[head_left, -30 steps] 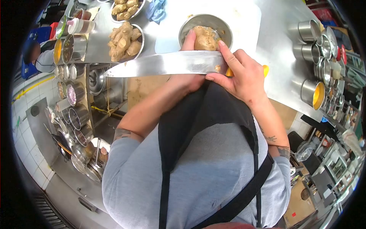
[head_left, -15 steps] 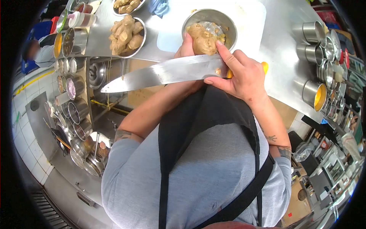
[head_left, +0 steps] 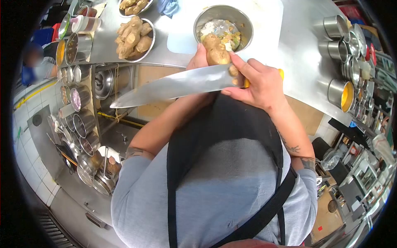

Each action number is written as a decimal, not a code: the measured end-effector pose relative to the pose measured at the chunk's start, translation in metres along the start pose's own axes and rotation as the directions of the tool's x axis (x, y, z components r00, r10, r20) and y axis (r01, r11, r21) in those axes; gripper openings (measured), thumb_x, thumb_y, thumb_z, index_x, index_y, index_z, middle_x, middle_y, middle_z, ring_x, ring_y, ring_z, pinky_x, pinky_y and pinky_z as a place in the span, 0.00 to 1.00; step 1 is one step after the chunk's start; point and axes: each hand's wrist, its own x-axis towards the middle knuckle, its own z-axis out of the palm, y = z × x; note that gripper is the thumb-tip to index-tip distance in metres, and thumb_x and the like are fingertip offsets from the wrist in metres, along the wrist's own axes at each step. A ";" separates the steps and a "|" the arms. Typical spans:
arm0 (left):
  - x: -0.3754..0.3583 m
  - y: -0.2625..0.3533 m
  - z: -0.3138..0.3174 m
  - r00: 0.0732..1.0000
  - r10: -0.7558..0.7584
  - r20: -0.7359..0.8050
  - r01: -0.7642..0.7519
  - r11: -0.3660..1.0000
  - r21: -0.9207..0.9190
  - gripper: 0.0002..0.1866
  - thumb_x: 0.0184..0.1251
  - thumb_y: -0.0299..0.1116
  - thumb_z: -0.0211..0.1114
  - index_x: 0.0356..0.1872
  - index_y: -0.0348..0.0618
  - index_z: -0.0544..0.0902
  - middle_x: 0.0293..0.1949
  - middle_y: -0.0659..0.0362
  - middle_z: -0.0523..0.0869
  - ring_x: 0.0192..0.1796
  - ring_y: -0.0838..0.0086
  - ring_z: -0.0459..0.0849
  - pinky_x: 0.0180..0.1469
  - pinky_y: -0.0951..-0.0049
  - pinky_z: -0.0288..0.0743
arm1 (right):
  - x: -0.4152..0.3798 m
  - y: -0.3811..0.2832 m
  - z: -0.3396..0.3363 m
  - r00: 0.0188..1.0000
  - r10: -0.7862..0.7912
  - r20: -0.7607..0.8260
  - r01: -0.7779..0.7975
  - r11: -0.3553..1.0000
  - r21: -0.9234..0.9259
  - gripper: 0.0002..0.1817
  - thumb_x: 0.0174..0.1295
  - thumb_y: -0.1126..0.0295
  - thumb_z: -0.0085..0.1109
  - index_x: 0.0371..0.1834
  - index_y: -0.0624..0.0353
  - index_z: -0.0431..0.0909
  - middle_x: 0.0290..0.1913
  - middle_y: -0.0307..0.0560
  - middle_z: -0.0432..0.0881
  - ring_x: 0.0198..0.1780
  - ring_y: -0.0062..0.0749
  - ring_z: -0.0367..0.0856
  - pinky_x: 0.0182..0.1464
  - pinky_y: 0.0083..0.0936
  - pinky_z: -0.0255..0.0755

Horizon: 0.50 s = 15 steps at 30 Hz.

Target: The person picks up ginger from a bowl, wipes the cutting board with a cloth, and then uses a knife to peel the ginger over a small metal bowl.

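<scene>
My left hand (head_left: pixel 198 59) is closed around a piece of ginger root (head_left: pixel 216 53), partly hidden behind the blade. In my right hand (head_left: pixel 260 82) is a large knife (head_left: pixel 178 85) with a yellow handle; its broad blade points left, and its heel lies against the ginger. My right thumb and index finger reach along the blade's base, where small bits of ginger stick. Just beyond the hands stands a metal bowl (head_left: pixel 248 31) with peelings and scraps in it. It rests on a white cutting board (head_left: pixel 182 39).
To the left, a metal bowl (head_left: pixel 153 41) is heaped with whole ginger, and another bowl of ginger stands behind it. A blue cloth (head_left: pixel 168 7) lies beside the board. Metal pots (head_left: pixel 336 27) line the right side. Another person, blurred, is at far left.
The ginger has tilted and dropped toward me, uncovering the scraps in the bowl. The knife's tip has lowered slightly, and more bits cling near its heel.
</scene>
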 end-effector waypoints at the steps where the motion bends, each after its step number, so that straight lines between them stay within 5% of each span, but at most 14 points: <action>1: 0.006 0.000 0.008 0.992 0.084 -0.091 -0.079 0.995 0.062 0.35 0.85 0.62 0.34 0.70 0.43 0.71 0.57 0.49 0.84 0.57 0.62 0.86 0.60 0.58 0.81 | 0.000 -0.001 0.001 1.000 0.005 -0.002 -0.005 1.000 -0.001 0.43 0.48 0.39 0.77 0.68 0.47 0.81 0.25 0.38 0.77 0.23 0.34 0.79 0.26 0.31 0.74; 2: -0.001 0.003 0.011 0.995 0.092 -0.034 -0.088 0.991 0.102 0.36 0.85 0.61 0.34 0.72 0.41 0.69 0.61 0.47 0.83 0.65 0.60 0.82 0.68 0.55 0.76 | 0.002 0.000 0.002 1.000 0.009 -0.009 -0.009 1.000 -0.005 0.43 0.49 0.39 0.77 0.68 0.47 0.81 0.25 0.38 0.77 0.23 0.34 0.78 0.26 0.31 0.74; 5: -0.002 0.003 0.015 0.995 0.000 -0.100 -0.001 1.000 -0.013 0.32 0.86 0.59 0.33 0.66 0.44 0.73 0.49 0.52 0.86 0.45 0.67 0.88 0.48 0.63 0.84 | 0.001 0.012 0.007 0.999 0.018 -0.034 -0.019 1.000 -0.018 0.42 0.50 0.39 0.76 0.67 0.47 0.81 0.25 0.37 0.77 0.22 0.33 0.78 0.26 0.31 0.74; 8: -0.006 0.008 -0.020 0.957 -0.079 0.279 0.087 0.996 -0.017 0.30 0.86 0.60 0.33 0.43 0.49 0.77 0.24 0.64 0.76 0.20 0.80 0.73 0.20 0.75 0.66 | -0.005 0.030 0.011 0.998 0.037 -0.059 -0.039 0.999 -0.035 0.41 0.51 0.40 0.76 0.67 0.47 0.82 0.24 0.36 0.77 0.22 0.32 0.79 0.26 0.30 0.74; 11: -0.016 0.015 0.005 0.999 -0.036 0.015 0.033 0.985 0.167 0.29 0.86 0.61 0.34 0.35 0.51 0.73 0.17 0.70 0.65 0.13 0.84 0.57 0.14 0.78 0.48 | -0.010 0.042 0.014 0.993 0.077 -0.084 -0.077 0.997 0.003 0.40 0.50 0.39 0.76 0.65 0.48 0.83 0.24 0.36 0.78 0.23 0.32 0.80 0.26 0.31 0.76; 14: -0.003 0.015 0.007 0.999 0.045 -0.001 -0.042 0.947 0.317 0.28 0.87 0.59 0.36 0.36 0.50 0.74 0.18 0.68 0.69 0.14 0.83 0.62 0.15 0.78 0.53 | -0.008 0.040 0.017 0.990 0.098 -0.098 -0.097 0.995 0.017 0.40 0.48 0.36 0.76 0.62 0.48 0.85 0.24 0.37 0.79 0.23 0.33 0.82 0.26 0.32 0.78; 15: 0.004 0.012 0.016 0.995 0.048 -0.090 -0.026 0.971 0.237 0.26 0.87 0.58 0.36 0.41 0.51 0.75 0.20 0.68 0.70 0.15 0.83 0.61 0.15 0.78 0.53 | -0.002 0.029 0.017 0.993 0.076 -0.089 -0.077 0.997 -0.009 0.40 0.48 0.36 0.76 0.62 0.48 0.85 0.24 0.37 0.79 0.23 0.33 0.82 0.26 0.32 0.78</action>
